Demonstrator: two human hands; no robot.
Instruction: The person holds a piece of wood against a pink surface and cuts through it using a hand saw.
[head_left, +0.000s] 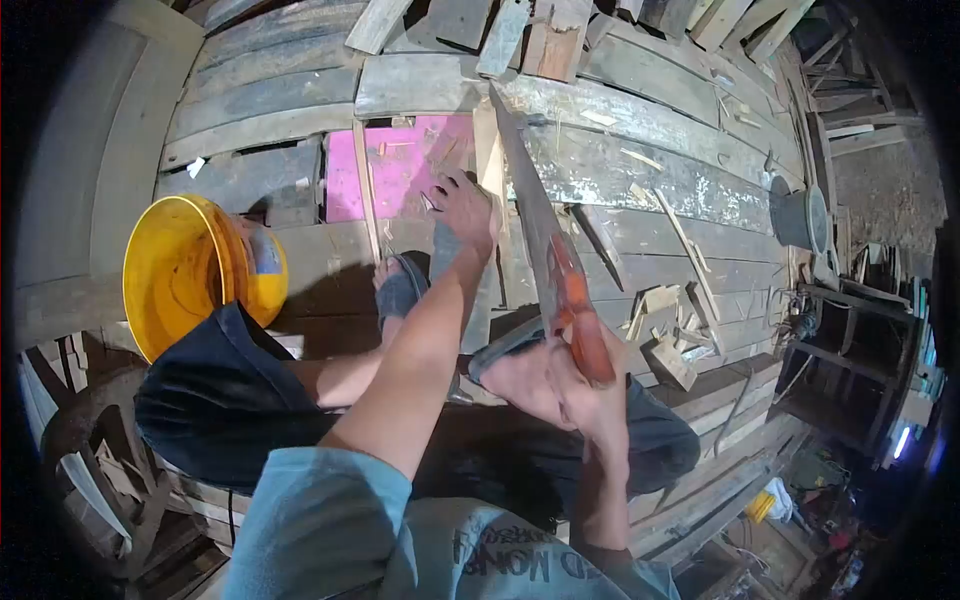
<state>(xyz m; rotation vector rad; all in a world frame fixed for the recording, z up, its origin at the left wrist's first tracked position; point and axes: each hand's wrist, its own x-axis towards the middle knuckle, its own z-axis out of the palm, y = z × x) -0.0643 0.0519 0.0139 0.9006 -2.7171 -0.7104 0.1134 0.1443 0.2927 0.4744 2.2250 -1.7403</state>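
My right hand is wrapped round the orange-brown handle of a handsaw. The saw's long blade points away from me, its tip near the boards ahead. Beside the blade lies a narrow pale strip of wood, running lengthwise under my left wrist. My left hand is at that strip, its fingers bent and apart on the left side. I cannot make out anything held in them. My sandalled feet are near the strip, one sandal just left of my forearm.
A yellow bucket lies tipped at the left. Past my left hand is a pink panel with a thin stick across it. Wood offcuts are scattered at the right, a dark bucket beyond. Several boards lie ahead.
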